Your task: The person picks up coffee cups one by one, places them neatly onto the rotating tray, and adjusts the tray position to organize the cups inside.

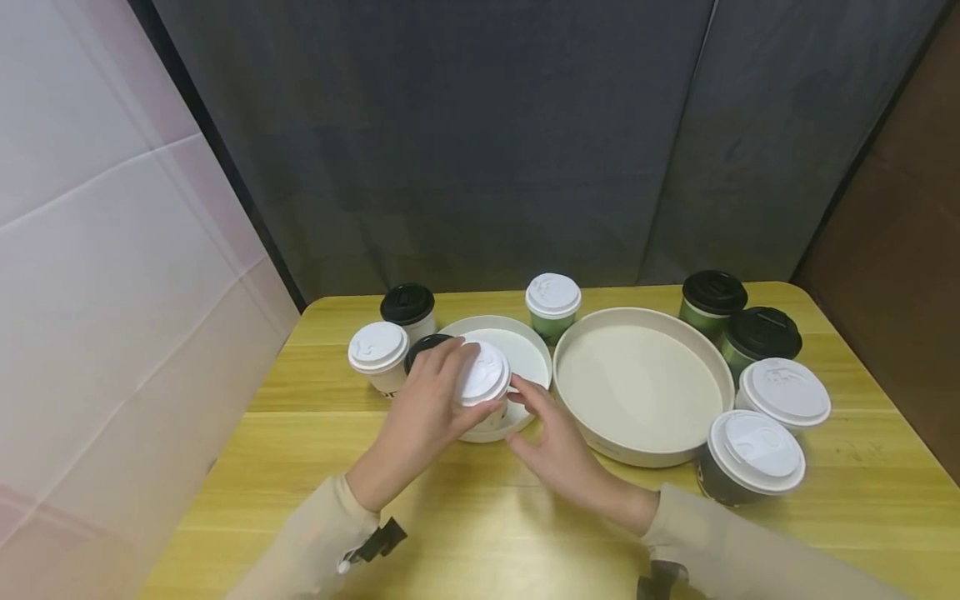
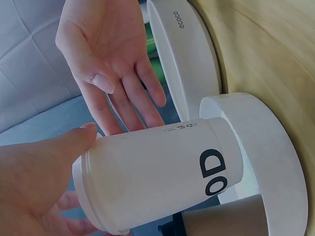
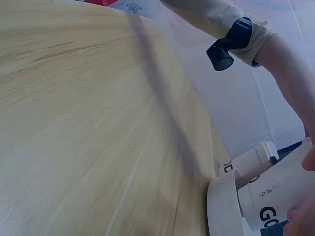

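My left hand [image 1: 420, 404] grips a white paper cup [image 2: 152, 167] around its white lid [image 1: 486, 372]. The cup is over the small round white tray [image 1: 534, 358], its base behind the near rim in the left wrist view; whether it touches the tray floor I cannot tell. Beside the cup, my right hand [image 1: 561, 454] has its fingers extended towards it, with the palm showing in the left wrist view [image 2: 110, 39]. Any contact of its fingertips with the cup is unclear. A black-lidded cup [image 1: 427, 343] is partly hidden behind my left hand.
A larger cream tray [image 1: 645, 383] adjoins the small one. Left stand a white-lidded cup [image 1: 378, 350] and a black-lidded cup [image 1: 408, 307]. A green cup [image 1: 553, 304] is behind the trays. Several lidded cups [image 1: 757, 450] line the right side. A dark partition [image 1: 480, 150] rises behind the table.
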A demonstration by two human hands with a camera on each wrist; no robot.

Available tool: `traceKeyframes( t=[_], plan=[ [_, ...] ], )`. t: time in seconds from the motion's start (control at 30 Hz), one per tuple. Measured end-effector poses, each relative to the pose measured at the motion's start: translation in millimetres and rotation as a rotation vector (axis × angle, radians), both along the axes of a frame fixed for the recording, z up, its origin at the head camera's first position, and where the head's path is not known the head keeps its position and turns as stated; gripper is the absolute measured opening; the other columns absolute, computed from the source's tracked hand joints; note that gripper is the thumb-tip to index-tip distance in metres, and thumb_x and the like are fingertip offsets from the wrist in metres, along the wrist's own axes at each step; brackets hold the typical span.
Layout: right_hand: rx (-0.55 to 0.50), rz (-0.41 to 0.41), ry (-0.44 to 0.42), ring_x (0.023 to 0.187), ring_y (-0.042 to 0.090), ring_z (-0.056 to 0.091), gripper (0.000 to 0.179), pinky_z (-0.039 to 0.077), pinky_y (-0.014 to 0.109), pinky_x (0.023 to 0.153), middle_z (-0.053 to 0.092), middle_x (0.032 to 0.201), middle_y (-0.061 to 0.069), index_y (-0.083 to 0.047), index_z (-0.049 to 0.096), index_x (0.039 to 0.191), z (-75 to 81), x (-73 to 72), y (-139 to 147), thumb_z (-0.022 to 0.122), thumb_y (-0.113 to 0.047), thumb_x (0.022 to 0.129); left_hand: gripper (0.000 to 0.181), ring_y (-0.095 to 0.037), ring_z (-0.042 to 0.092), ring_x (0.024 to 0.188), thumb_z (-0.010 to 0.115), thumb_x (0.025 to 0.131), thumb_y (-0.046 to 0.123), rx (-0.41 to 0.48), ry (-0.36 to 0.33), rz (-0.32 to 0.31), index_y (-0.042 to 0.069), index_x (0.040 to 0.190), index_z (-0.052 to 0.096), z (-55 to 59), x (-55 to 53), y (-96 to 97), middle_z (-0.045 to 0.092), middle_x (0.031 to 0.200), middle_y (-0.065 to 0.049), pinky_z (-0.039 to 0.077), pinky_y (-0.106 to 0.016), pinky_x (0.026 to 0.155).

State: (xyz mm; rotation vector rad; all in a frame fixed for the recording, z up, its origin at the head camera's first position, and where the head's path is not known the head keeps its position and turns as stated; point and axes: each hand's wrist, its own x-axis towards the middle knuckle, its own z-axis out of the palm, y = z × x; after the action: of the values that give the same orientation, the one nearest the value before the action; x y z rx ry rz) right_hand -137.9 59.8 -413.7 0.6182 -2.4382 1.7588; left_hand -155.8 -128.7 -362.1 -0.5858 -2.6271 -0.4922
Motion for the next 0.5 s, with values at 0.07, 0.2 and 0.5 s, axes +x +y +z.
traceKeyframes(
  t=[0.07, 0.2, 0.5],
  plan=[
    [-0.001, 0.000, 0.000, 0.133, 0.029, 0.053, 0.074, 0.041, 0.047, 0.115, 0.050, 0.149, 0.009, -0.006, 0.040, 0.150, -1.0, -0.5, 1.0, 0.065, 0.004, 0.082, 0.073, -0.034, 0.054, 0.125, 0.079, 0.078, 0.051, -0.002, -0.006, -0.003, 0.009, 0.133, 0.055, -0.5, -0.9, 1.1, 0.056, 0.138, -0.017, 0.054, -0.047, 0.098],
    [0.000, -0.007, -0.011, 0.133, 0.030, 0.053, 0.074, 0.040, 0.049, 0.116, 0.050, 0.149, 0.009, -0.007, 0.039, 0.150, -4.3, -1.5, 2.6, 0.065, 0.005, 0.082, 0.072, -0.034, 0.053, 0.125, 0.078, 0.079, 0.050, -0.008, -0.031, -0.006, 0.009, 0.134, 0.055, -2.7, -2.6, 3.2, 0.056, 0.139, -0.017, 0.055, -0.046, 0.098],
    [0.008, -0.024, -0.042, 0.135, 0.030, 0.052, 0.073, 0.034, 0.052, 0.119, 0.052, 0.146, 0.009, -0.008, 0.038, 0.151, -10.9, -4.6, 5.1, 0.065, 0.004, 0.084, 0.070, -0.036, 0.055, 0.123, 0.078, 0.080, 0.049, -0.010, -0.027, -0.008, 0.009, 0.133, 0.055, -10.7, -8.1, 7.5, 0.057, 0.137, -0.018, 0.052, -0.049, 0.101]
  ],
)
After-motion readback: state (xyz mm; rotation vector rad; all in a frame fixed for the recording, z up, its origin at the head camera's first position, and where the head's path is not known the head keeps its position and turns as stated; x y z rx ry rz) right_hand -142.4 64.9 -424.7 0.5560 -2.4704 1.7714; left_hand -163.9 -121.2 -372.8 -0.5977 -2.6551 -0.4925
